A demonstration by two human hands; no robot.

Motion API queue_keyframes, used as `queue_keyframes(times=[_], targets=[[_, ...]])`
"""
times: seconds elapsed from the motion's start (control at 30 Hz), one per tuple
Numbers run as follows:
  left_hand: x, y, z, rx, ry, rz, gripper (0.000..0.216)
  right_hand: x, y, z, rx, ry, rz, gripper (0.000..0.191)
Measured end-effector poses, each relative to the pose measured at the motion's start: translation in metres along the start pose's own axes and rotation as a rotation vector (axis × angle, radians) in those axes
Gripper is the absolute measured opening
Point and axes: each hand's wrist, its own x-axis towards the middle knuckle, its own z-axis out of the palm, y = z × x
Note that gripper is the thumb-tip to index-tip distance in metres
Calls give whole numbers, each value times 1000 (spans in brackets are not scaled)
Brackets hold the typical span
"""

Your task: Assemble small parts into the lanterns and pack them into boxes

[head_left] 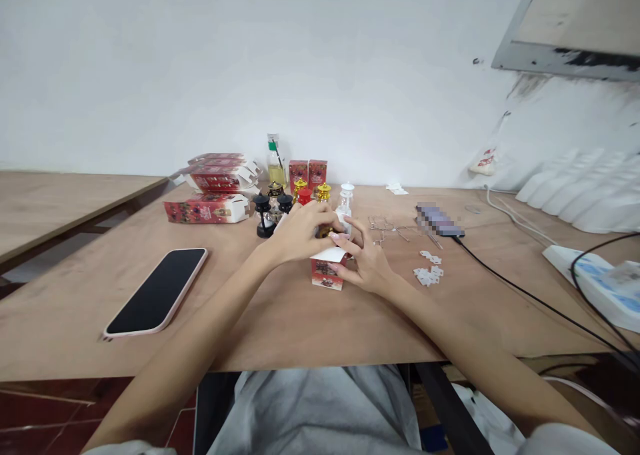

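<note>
A small red printed box point(327, 278) stands upright on the table in front of me, a white flap showing at its top. Over the box opening, my left hand point(305, 232) is closed around a small gold lantern point(325, 231), mostly hidden by the fingers. My right hand point(367, 262) grips the box at its right side, thumb on the red wall and fingertips near the gold piece. Just behind the hands stand several small lanterns: black ones point(263, 214), gold ones point(324, 192), a red one point(304, 196) and a white one point(347, 198).
Red cartons point(207, 208) are stacked at the left back. Two red boxes point(309, 174) stand by a bottle point(276, 165) near the wall. A phone point(157, 292) lies left; another phone point(440, 220) with a cable, white plastic bits point(429, 275) and a power strip point(595, 285) lie right.
</note>
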Motion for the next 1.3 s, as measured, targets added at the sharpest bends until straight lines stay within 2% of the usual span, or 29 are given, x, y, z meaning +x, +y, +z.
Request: queue_keyframes(times=[0.1, 0.23, 0.3, 0.43, 0.57, 0.7, 0.77, 0.87, 0.93, 1.03, 1.17, 1.23, 1.3], targets=[[-1, 0, -1, 8, 18, 6, 25, 0, 0, 1, 20, 16, -5, 57], [-3, -6, -4, -24, -9, 2, 26, 1, 0, 0, 52, 12, 14, 61], [-3, -14, -5, -161, -74, -22, 36, 2, 0, 0, 77, 35, 5, 65], [-5, -33, 1, -661, -274, -83, 71, 3, -1, 1, 117, 93, 11, 75], [-6, -43, 9, -966, -276, -116, 108, 1, -1, 4, 159, 126, 77, 84], [-6, -41, 11, -1084, -273, -130, 124, -2, -2, 6, 243, 136, 170, 89], [-6, -39, 12, -1075, -252, -151, 119, -4, -2, 7, 304, 89, 191, 87], [-6, -37, 14, -1010, -188, -192, 87, -4, 0, 8, 374, 43, 221, 81], [-6, -37, 15, -964, -167, -184, 66, -4, 0, 8, 399, 55, 229, 79], [-6, -37, 17, -916, -172, -119, 49, -1, -2, 5, 403, 91, 203, 76], [-4, -37, 17, -848, -143, -38, 37, 2, -4, -1, 285, 80, 60, 59], [-4, -38, 16, -837, -161, -45, 38, 2, -2, -1, 229, 73, -7, 53], [-4, -40, 16, -834, -174, -78, 45, 0, 3, 1, 196, 118, -24, 54]])
